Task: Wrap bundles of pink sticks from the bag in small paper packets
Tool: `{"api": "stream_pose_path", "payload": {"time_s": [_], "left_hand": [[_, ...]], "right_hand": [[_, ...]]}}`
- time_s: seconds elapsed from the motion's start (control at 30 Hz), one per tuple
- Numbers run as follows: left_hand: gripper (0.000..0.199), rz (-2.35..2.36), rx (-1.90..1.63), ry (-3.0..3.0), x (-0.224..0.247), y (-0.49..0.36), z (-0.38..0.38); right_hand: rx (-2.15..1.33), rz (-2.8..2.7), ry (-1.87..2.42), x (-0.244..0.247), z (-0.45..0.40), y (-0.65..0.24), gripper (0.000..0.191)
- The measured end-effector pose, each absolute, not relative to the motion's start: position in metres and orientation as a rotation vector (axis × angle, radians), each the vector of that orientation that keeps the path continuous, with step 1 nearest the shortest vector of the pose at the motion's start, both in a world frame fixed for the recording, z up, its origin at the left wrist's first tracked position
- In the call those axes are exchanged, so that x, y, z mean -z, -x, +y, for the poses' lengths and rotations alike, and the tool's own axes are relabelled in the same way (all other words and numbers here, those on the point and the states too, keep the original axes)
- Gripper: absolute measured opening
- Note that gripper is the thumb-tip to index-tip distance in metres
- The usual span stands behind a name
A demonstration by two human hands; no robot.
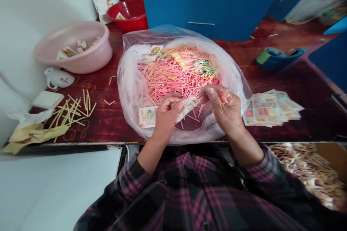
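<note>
My left hand [165, 120] pinches a small printed packet [189, 107] between thumb and fingers, tilted up to the right. Just right of it, my right hand [229, 112] is closed around a few short pink sticks [223, 96], their ends showing above the curled fingers. Its thumb and forefinger are close to the packet's far end; whether they touch it is unclear. Both hands are over a clear plastic bag [126, 90], rolled open and full of loose pink, orange and green sticks [170, 75]. Another printed packet [147, 116] lies on the bag's near left rim.
Flat printed packets [271, 108] lie at right, near a blue basket [279, 59]. At left are a pink basin [92, 56], a white mug [60, 78], yellow sticks [70, 110] and rubber bands [69, 135]. Behind stand a red basin [130, 18] and a blue panel [217, 0].
</note>
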State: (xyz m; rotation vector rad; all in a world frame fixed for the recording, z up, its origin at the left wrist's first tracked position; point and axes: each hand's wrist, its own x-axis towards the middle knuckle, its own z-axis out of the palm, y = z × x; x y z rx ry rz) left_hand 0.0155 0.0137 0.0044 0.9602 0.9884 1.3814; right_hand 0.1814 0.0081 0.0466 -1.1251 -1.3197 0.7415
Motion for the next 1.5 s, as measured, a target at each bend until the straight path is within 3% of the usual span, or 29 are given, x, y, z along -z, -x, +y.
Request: {"api": "stream_pose_path", "payload": {"time_s": [0.2, 0.43, 0.57, 0.83, 0.97, 1.2, 1.5], "left_hand": [[0.015, 0.997, -1.366, -1.021, -0.009, -0.011, 0.015], [0.007, 0.996, -1.239, -1.340, -0.003, -0.007, 0.012], [0.004, 0.967, -1.213, -1.718, -0.005, -0.002, 0.013], [0.024, 1.014, -1.281, -2.266, -0.004, 0.002, 0.015], [0.022, 1.013, -1.335, -2.113, 0.000, 0.001, 0.014], [0.019, 1.004, -1.354, -1.458, 0.007, -0.007, 0.011], [0.021, 0.909, -1.341, -1.170, 0.008, -0.019, 0.009]], "right_hand": [[-1.154, -1.473, 1.099, -0.038, 0.013, -0.199, 0.046], [-1.319, -1.564, 1.120, -0.034, 0.008, -0.205, 0.052], [-1.254, -1.573, 1.151, -0.031, 0.006, -0.204, 0.051], [-0.829, -1.747, 1.281, -0.016, 0.004, -0.199, 0.036], [-0.854, -1.633, 1.243, -0.020, 0.006, -0.195, 0.031], [-1.038, -1.011, 1.066, -0.053, 0.011, -0.197, 0.050], [-0.920, -0.901, 0.843, -0.071, 0.008, -0.152, 0.043]]}}
